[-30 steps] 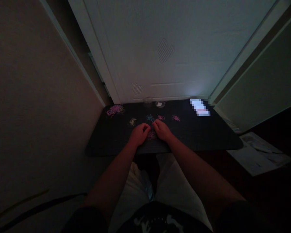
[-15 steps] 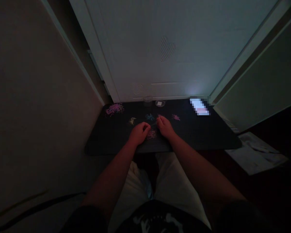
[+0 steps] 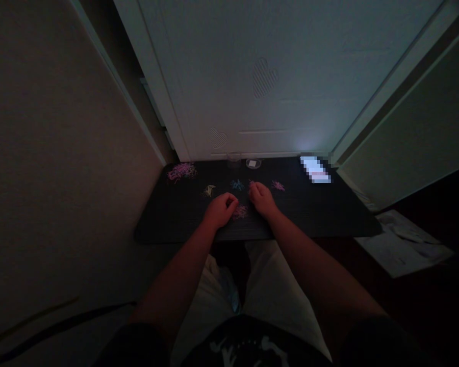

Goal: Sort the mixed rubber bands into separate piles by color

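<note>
My left hand [image 3: 221, 210] is closed, its fingertips at the left edge of a small pink-red pile of thin pieces [image 3: 239, 212]. Whatever it pinches is too small to make out. Closed as well, my right hand [image 3: 262, 199] is over a pink pile [image 3: 251, 184] that it partly covers; its held contents are hidden. Between and beyond the hands lies a blue pile [image 3: 236, 184]. A yellowish pile [image 3: 209, 190] is left of it, and another pink pile [image 3: 278, 185] sits right of my right hand.
On the dark table [image 3: 168, 214], a larger pink-purple heap [image 3: 181, 171] lies at the back left. A clear container [image 3: 234, 160] and a round clear lid [image 3: 253, 163] stand near the white panel. A lit, blurred phone-like object [image 3: 315, 169] is at the back right.
The thin strand that showed between my hands is no longer visible. My right hand has shifted slightly to the right, and its fingers are curled in more. My left hand has hardly moved.
</note>
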Available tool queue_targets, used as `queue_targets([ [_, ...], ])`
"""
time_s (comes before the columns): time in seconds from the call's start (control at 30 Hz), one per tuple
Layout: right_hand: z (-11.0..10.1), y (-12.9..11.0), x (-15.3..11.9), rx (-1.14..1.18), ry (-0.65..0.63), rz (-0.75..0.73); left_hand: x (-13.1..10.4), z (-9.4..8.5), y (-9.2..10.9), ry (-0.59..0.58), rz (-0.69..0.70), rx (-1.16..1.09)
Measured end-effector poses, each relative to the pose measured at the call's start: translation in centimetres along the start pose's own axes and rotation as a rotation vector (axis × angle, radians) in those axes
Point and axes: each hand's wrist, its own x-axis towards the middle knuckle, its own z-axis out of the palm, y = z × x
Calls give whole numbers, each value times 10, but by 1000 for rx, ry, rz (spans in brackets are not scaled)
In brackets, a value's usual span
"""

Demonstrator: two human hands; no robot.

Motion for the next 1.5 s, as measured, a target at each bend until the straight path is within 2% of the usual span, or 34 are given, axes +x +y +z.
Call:
queue_targets([
  [0.1, -2, -2, 0, 136, 79, 11, -1, 0, 0, 8, -9, -2],
  [0.2, -2, -5, -2, 143, 82, 14, -1, -1, 2, 4, -19, 13],
  [0.4, 3, -11, -9, -378, -36, -147, 0, 0, 2, 23, -32, -32],
  [0.5, 5, -14, -11, -475, -88, -196, 1, 1, 1, 17, -38, -30],
  [0.6, 5, -14, -12, -491, -115, -181, 0, 1, 0, 0, -31, -6],
  [0.77, 5, -14, -13, -508, -165, -187, 0, -1, 1, 34, -32, -37],
  [0.93, 6, -13, -13, -507, -191, -198, 0, -1, 3, 5, -46, -61],
  [1.5, 7, -12, -13, -604, -190, -196, 0, -3, 3, -6, -38, -42],
])
